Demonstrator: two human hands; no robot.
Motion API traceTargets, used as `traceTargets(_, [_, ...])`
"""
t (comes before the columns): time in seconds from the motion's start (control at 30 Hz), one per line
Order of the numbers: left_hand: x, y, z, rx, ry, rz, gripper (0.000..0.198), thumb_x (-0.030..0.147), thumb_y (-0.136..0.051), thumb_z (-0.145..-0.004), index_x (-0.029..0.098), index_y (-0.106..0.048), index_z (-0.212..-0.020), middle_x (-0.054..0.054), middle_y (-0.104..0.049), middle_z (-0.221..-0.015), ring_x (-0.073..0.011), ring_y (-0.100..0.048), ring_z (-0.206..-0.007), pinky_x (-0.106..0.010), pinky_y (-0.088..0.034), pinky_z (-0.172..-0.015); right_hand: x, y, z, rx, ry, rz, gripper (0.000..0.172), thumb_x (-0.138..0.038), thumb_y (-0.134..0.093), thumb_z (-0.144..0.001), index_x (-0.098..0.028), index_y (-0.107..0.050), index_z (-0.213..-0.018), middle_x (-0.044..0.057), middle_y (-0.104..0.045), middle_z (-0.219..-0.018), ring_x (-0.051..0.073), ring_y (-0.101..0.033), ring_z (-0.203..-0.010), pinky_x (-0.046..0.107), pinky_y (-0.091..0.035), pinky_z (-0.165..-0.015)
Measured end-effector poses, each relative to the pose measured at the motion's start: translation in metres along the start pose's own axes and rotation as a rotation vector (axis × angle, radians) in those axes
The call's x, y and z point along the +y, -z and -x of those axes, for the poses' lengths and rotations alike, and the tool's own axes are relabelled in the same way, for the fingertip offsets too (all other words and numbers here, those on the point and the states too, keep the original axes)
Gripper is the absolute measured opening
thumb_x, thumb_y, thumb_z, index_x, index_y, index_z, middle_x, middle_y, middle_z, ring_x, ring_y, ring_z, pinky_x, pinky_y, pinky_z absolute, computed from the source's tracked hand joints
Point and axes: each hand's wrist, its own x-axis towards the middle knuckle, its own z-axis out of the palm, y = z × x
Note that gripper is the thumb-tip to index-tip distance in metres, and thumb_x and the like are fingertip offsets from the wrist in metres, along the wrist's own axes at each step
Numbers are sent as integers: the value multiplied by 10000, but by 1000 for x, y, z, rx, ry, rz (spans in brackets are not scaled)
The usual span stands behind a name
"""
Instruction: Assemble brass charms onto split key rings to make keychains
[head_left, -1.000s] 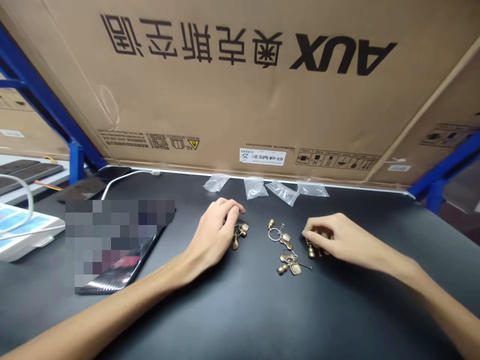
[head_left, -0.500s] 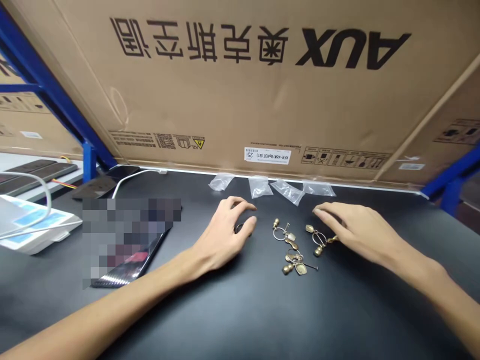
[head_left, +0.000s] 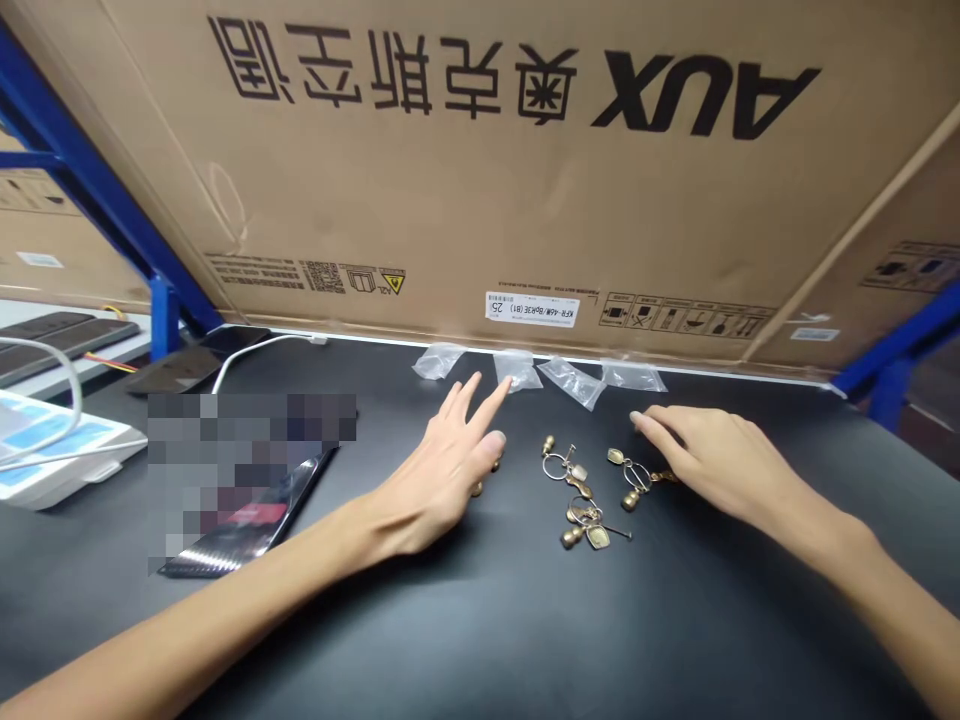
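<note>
My left hand (head_left: 442, 460) is open with its fingers spread low over the black tabletop. Small brass-coloured pieces (head_left: 478, 488) peek out from beneath its thumb side, mostly hidden by the hand. To its right lie metal keyrings with brass gourd and square charms: one keyring (head_left: 555, 466) at the back and another (head_left: 586, 512) in front, touching or nearly so. A third keyring (head_left: 637, 476) lies next to my right hand (head_left: 712, 455), its brass end partly covered by that hand. The right thumb and index finger stretch forward, slightly apart, holding nothing visible.
Several clear plastic bags (head_left: 517, 370) lie along the table's back edge, before a large cardboard box (head_left: 480, 200). A shiny black package (head_left: 292, 500), partly blurred out, rests left of my left hand. A white cable (head_left: 225, 365), a white-blue box (head_left: 67, 450) and blue posts (head_left: 161, 320) stand farther left.
My left hand's fingers have straightened and spread from a curled pose, and brass pieces now show beneath it. My right hand has barely moved. The view has shifted slightly.
</note>
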Motion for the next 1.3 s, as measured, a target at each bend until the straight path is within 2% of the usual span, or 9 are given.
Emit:
traceTargets(0.13, [2,1,1,-42,5,-12,696,672,-77,-952,355,-50,-1570,-37,68,-1662,-358,91,-1506,-656,-47,-1169,-1,2,0,-12,-38,18,504,-553,-274,-994,-267,-620,-764,23,-713,-796,255,-664,-740,313,-389,-601])
traceTargets(0.3, [1,0,2,-16,4,-32,658,635,-100,-974,357,-57,-1569,-39,74,-1659,-349,92,-1506,-655,-62,-1168,0,1,0,-14,-49,34,495,-555,-277,-993,-271,-603,-751,13,-704,-773,253,-659,-743,310,-374,-591])
traceTargets(0.43, [-2,0,1,-67,-7,-66,664,628,-116,-978,346,-12,-1570,-49,131,-1649,-373,112,-1496,-671,-63,-1157,-3,2,0,-20,-53,35,490,-543,-284,-995,-263,-580,-724,11,-697,-754,248,-653,-718,308,-369,-584])
traceTargets(0.57, [-1,2,0,-94,-5,-64,688,654,-101,-962,349,22,-1566,-26,166,-1643,-357,143,-1493,-656,-41,-1165,-5,3,1,-23,-55,36,481,-534,-291,-995,-258,-581,-730,21,-703,-773,254,-663,-732,305,-369,-582])
traceTargets(0.77, [-1,0,0,-67,-10,-68,710,679,-82,-947,345,-22,-1570,-37,115,-1655,-356,93,-1507,-647,-110,-1169,-5,2,1,-9,-59,42,476,-528,-290,-997,-255,-594,-753,33,-710,-778,268,-678,-760,302,-371,-584])
traceTargets(0.97, [-1,-4,1,-31,-7,-60,738,710,-61,-925,350,-67,-1569,-53,44,-1664,-356,16,-1516,-644,-126,-1169,-6,1,0,-10,-51,41,465,-522,-288,-998,-253,-580,-757,29,-715,-789,257,-680,-735,296,-364,-567])
traceTargets(1.17, [1,-7,1,45,0,-63,705,674,-66,-947,344,-126,-1567,-50,-43,-1665,-356,-90,-1512,-622,-181,-1169,-5,0,1,-11,-52,38,433,-511,-303,-997,-261,-585,-784,17,-727,-829,262,-688,-763,298,-385,-582])
traceTargets(1.3, [0,-8,1,39,2,-61,706,683,-76,-943,355,-146,-1564,-54,-68,-1663,-363,-123,-1506,-621,-215,-1159,-6,1,1,-18,-47,29,448,-517,-295,-998,-258,-602,-798,33,-725,-811,262,-695,-750,300,-389,-578])
